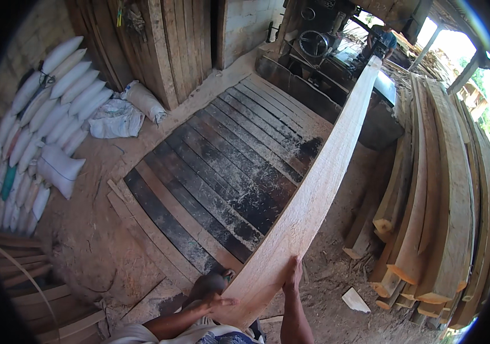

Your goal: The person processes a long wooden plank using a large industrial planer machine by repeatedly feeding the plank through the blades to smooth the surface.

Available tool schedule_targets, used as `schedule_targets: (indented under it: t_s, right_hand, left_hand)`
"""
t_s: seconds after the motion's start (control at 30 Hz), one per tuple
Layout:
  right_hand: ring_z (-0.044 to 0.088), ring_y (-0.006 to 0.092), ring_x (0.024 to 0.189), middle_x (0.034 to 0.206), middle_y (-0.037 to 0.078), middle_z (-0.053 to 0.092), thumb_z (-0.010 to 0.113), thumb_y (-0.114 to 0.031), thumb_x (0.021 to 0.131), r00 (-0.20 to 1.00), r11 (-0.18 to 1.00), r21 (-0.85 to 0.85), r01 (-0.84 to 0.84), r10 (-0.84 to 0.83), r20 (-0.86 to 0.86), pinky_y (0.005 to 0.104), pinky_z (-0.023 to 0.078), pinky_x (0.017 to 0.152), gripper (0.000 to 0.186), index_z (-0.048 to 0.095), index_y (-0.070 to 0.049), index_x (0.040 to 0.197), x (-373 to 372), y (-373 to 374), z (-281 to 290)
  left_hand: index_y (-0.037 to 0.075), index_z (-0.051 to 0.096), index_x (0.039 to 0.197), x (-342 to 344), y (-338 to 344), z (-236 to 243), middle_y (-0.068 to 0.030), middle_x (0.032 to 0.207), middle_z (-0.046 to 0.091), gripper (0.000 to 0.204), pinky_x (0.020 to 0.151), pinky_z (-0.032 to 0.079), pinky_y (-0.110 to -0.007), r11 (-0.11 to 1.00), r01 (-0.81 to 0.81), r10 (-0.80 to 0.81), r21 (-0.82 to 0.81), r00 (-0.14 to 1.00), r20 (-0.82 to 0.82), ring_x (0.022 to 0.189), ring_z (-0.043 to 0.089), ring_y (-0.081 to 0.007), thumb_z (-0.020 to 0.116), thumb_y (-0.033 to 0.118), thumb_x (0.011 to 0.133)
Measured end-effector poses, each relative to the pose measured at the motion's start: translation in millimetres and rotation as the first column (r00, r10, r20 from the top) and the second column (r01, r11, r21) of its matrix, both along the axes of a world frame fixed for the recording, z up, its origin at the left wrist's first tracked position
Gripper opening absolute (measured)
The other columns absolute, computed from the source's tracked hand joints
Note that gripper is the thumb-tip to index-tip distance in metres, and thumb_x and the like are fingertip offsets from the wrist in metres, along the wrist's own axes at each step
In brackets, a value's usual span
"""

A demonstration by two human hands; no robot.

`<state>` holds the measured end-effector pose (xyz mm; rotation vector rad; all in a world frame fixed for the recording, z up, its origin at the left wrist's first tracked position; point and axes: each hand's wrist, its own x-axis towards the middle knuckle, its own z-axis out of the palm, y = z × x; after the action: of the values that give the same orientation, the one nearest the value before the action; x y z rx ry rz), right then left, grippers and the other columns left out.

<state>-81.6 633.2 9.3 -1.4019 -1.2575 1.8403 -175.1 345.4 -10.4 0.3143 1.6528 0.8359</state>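
A long, pale sawn plank (319,178) runs from close to my body up to the sawmill machine (313,43) at the far right. Its left edge, near the close end, is gripped by my left hand (217,304), thumb lying over the top face. My right hand (293,273) is closed round the opposite edge, a little farther along; its fingers are partly hidden beneath the wood. The plank's far end lies by the machine, where another person (387,41) stands, partly hidden behind it.
A slatted wooden deck (222,172) strewn with sawdust lies left of the plank. Thick beams (445,189) are stacked on the right. Filled white sacks (61,120) pile against the left wall, with more boards (44,286) at lower left. A pale offcut (355,300) lies on the ground.
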Motion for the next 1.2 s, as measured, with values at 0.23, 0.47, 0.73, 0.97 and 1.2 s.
schedule_targets:
  t_s: [0.23, 0.47, 0.73, 0.97, 1.2]
  right_hand:
    - [0.048, 0.0226, 0.114, 0.13, 0.014, 0.05, 0.043, -0.048, 0.097, 0.999, 1.0, -0.012, -0.014, 0.013, -0.048, 0.034, 0.04, 0.097, 0.065, 0.037, 0.0, 0.14, -68.1, 124.0, 14.4]
    - [0.049, 0.0212, 0.113, 0.128, 0.013, 0.052, 0.043, -0.047, 0.097, 0.996, 0.999, 0.006, 0.048, -0.048, 0.071, 0.0329, 0.04, 0.096, 0.061, 0.044, 0.0, 0.136, -115.7, 285.6, -22.6]
    - [0.045, 0.0201, 0.119, 0.132, 0.011, 0.049, 0.043, -0.045, 0.098, 0.997, 0.999, -0.009, 0.042, -0.042, 0.072, 0.032, 0.035, 0.102, 0.061, 0.042, 0.002, 0.137, -201.6, 468.6, -13.3]
    - [0.044, 0.0196, 0.12, 0.133, 0.011, 0.048, 0.043, -0.045, 0.098, 0.996, 0.998, -0.02, 0.062, -0.06, 0.072, 0.0313, 0.034, 0.103, 0.06, 0.043, 0.002, 0.136, -271.4, 626.2, -11.3]
    - [0.048, 0.0195, 0.114, 0.127, 0.012, 0.053, 0.042, -0.047, 0.098, 0.996, 0.999, 0.024, 0.022, -0.024, 0.088, 0.0311, 0.038, 0.097, 0.06, 0.046, 0.001, 0.134, -339.2, 791.5, -1.6]
  left_hand:
    - [-0.005, 0.064, 0.11, -51.8, 115.7, -47.9, -0.0181, 0.107, 0.067, 0.078, 0.089, 0.047, -0.032, 0.995, -0.08, 0.076, 0.059, 0.995, 0.066, 0.1, 0.064, -0.0267, 0.08, 0.056, 0.064]
    - [-0.011, 0.055, 0.119, -127.0, 284.3, -16.3, -0.0219, 0.11, 0.065, 0.094, 0.091, 0.046, -0.032, 0.99, -0.088, 0.073, 0.11, 0.989, 0.127, 0.104, 0.062, -0.0294, 0.078, 0.06, 0.062]
    - [-0.006, 0.057, 0.12, -207.8, 458.8, -42.2, -0.0197, 0.114, 0.063, 0.079, 0.091, 0.046, -0.033, 0.995, -0.006, 0.004, 0.097, 1.0, 0.014, 0.104, 0.061, -0.0278, 0.079, 0.049, 0.067]
    - [0.001, 0.061, 0.12, -296.6, 639.2, 26.2, -0.0163, 0.113, 0.066, 0.066, 0.091, 0.046, -0.035, 0.99, 0.007, -0.014, 0.142, 0.999, 0.051, 0.104, 0.063, -0.0263, 0.076, 0.044, 0.072]
    - [0.003, 0.062, 0.119, -356.3, 799.0, 15.4, -0.0129, 0.112, 0.066, 0.062, 0.092, 0.046, -0.034, 0.963, -0.078, 0.079, 0.256, 0.997, 0.004, 0.102, 0.062, -0.0223, 0.08, 0.037, 0.071]
